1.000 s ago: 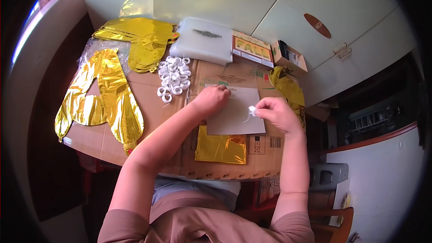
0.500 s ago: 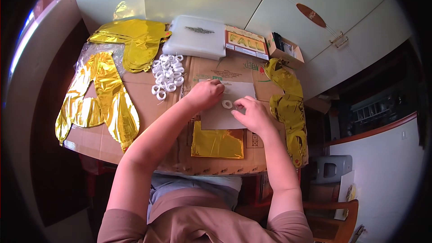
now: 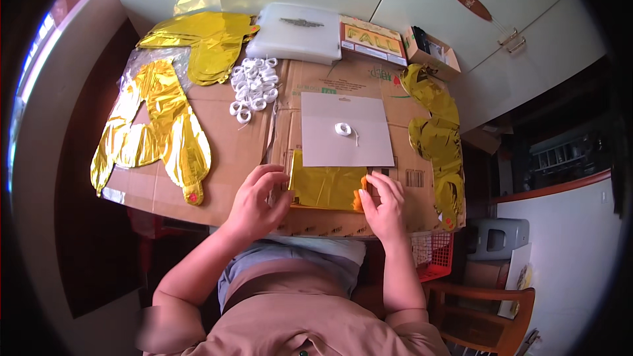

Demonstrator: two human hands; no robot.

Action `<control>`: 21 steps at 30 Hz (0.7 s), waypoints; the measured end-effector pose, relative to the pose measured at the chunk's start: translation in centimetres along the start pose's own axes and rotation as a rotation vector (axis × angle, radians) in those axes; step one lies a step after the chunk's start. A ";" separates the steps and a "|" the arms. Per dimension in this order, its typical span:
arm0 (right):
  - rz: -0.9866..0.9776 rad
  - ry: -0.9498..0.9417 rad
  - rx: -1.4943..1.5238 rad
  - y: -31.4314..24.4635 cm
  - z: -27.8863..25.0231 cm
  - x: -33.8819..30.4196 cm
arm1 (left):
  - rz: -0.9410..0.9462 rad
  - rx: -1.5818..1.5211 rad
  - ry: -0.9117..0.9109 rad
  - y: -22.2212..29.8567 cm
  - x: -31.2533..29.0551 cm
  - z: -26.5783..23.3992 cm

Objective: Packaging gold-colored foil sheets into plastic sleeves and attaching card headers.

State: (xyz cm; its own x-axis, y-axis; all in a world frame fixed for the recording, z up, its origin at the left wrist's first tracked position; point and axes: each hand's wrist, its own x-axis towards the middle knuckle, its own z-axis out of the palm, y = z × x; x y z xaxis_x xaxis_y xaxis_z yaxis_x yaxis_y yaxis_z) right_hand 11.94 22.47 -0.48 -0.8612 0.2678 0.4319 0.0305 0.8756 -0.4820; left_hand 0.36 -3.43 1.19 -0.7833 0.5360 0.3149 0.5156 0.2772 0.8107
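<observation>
Though part-covered, folded foil (image 3: 326, 183) seems crosswise.

Brown short-sleeved shirt (image 3: 283, 322), greyish-blue bottoms (image 3: 245, 262)

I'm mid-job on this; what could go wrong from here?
The gray card overlaps the upper edge of the folded gold foil, so pulling the foil could drag the card askew.

The white ribbon coil lies loose on that card with its tail out; a jolt might slide it off or unwind it.

The right hand is at the foil's right edge, where the foil looks crumpled; a hard pinch there could crease or tear it.
</observation>
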 end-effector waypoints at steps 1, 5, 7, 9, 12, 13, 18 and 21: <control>-0.042 0.016 -0.027 -0.2 0.5 -0.2 | 0.009 0.033 0.034 -0.1 -0.6 0.4; -0.123 -0.007 -0.100 -0.5 1.8 -0.6 | 0.139 0.232 0.091 -0.7 -1.9 2.1; -0.164 -0.037 -0.153 -0.8 1.8 -1.1 | 0.269 0.368 -0.004 -1.3 -2.3 2.3; -0.182 -0.077 -0.198 -1.2 1.5 -2.1 | 0.269 0.369 -0.011 -1.1 -3.5 2.1; -0.183 -0.102 -0.179 -2.1 0.9 -3.8 | 0.223 0.260 0.039 -0.2 -6.0 1.8; -0.182 -0.113 -0.169 -2.4 0.7 -4.4 | 0.195 0.208 0.069 0.1 -7.2 1.7; -0.195 -0.131 -0.104 -3.2 0.1 -6.3 | -0.634 -0.564 0.126 -0.5 -14.1 2.2; -0.201 -0.141 -0.075 -3.6 0.1 -6.9 | -0.970 -1.001 0.041 0.4 -13.4 2.3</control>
State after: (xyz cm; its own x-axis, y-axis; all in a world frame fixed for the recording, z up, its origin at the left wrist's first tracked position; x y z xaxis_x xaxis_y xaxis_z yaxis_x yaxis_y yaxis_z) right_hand 17.68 17.44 -1.84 -0.9159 0.0310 0.4001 -0.1155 0.9344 -0.3369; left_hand 11.90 -8.66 -3.87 -0.6998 0.4320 -0.5688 -0.6827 -0.1705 0.7105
